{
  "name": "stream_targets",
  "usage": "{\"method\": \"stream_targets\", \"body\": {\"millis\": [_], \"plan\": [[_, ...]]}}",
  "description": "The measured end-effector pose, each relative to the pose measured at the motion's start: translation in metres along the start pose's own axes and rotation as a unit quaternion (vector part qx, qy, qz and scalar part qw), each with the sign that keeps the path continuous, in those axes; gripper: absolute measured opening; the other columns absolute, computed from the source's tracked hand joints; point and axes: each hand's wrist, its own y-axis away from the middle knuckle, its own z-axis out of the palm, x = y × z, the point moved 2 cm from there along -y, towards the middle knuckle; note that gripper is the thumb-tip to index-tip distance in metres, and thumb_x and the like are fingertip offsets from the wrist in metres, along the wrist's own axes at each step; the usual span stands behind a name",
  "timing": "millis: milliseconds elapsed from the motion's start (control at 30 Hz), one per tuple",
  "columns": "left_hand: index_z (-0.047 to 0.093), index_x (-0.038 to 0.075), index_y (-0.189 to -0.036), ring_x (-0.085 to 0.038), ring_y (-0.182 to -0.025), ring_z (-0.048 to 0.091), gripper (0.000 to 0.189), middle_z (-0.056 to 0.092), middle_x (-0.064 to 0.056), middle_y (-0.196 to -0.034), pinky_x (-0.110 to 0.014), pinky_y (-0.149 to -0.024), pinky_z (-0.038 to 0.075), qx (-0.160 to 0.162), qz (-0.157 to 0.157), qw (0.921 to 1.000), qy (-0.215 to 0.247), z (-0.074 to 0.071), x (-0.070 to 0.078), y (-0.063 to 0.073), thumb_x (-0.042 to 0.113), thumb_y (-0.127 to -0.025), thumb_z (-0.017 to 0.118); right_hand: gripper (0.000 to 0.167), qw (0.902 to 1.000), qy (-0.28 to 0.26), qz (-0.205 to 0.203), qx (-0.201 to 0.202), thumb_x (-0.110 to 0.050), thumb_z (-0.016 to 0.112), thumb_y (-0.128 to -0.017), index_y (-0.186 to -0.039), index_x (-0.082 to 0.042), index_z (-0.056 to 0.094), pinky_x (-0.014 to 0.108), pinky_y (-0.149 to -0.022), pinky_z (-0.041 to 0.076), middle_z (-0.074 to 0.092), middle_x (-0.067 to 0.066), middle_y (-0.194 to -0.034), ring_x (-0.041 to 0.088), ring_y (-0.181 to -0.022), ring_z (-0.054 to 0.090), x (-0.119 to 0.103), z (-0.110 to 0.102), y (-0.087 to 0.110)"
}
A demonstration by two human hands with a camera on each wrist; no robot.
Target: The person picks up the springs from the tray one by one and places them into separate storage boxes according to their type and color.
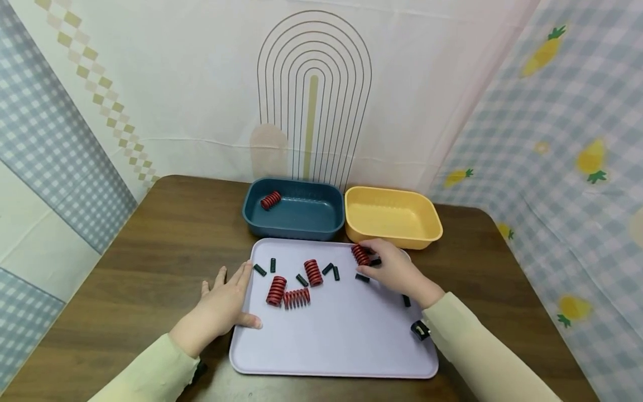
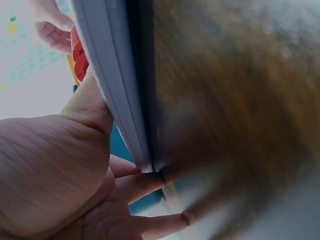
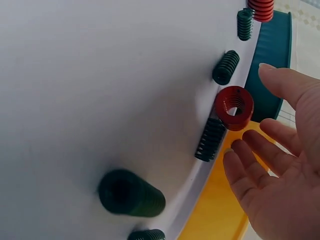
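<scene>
Red chunky coil spring (image 1: 360, 255) nr far-R of pale-lilac rectangular tray (image 1: 331, 340), btwn R hand's (image 1: 393, 269) parted thumb & fingers, apparently ungripped; L hand (image 1: 221, 304) spread at tray edge. Off-centre pinch could roll it or nudge adj. dark-green slim coil spring (image 3: 210, 140).

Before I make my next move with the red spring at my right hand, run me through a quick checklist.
1. Left hand on the tray: ok, thumb over its left edge.
2. Right hand at the red spring: ok, thumb and fingers either side.
3. Grip closed: not ok, fingers look spread.
4. Spring clear of the dark green spring beside it: cannot tell whether they touch.
5. Room in the blue bin: ok, one red spring inside.
</scene>
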Motion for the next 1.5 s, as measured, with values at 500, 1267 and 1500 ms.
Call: {"method": "stream_targets", "body": {"millis": [500, 1267, 1500], "plan": [[0.033, 0.004, -0.150, -0.050, -0.141, 0.011, 0.113, 0.017, -0.014, -0.159, -0.069, -0.102, 0.022, 0.010, 0.110, 0.9939, 0.005, -0.007, -0.004, 0.011, 0.057, -0.063, 0.081, 0.059, 0.9996, 0.019, 0.001, -0.021, -0.022, 0.073, -0.087, -0.140, -0.007, 0.049, 0.041, -0.095, 0.046, 0.054, 0.008, -0.132, 0.022, -0.116, 0.055, -0.006, 0.003, -0.001], [0.032, 0.005, -0.151, -0.050, -0.139, 0.017, 0.116, 0.022, -0.013, -0.158, -0.068, -0.106, 0.017, -0.010, 0.122, 0.9922, -0.026, -0.007, 0.000, 0.006, 0.056, -0.060, 0.082, 0.053, 0.9972, 0.073, -0.008, -0.013, -0.027, 0.078, -0.083, -0.130, -0.010, 0.060, 0.041, -0.095, 0.046, 0.061, 0.003, -0.122, 0.019, -0.112, 0.056, -0.004, 0.001, -0.011], [0.031, 0.005, -0.151, -0.050, -0.140, 0.017, 0.114, 0.022, -0.013, -0.158, -0.068, -0.105, 0.017, -0.016, 0.117, 0.9926, -0.028, -0.009, 0.001, 0.009, 0.055, -0.062, 0.081, 0.052, 0.9961, 0.086, -0.014, -0.013, -0.026, 0.080, -0.081, -0.126, -0.008, 0.062, 0.040, -0.091, 0.047, 0.062, 0.005, -0.117, 0.020, -0.107, 0.057, -0.011, 0.004, -0.015]]}}
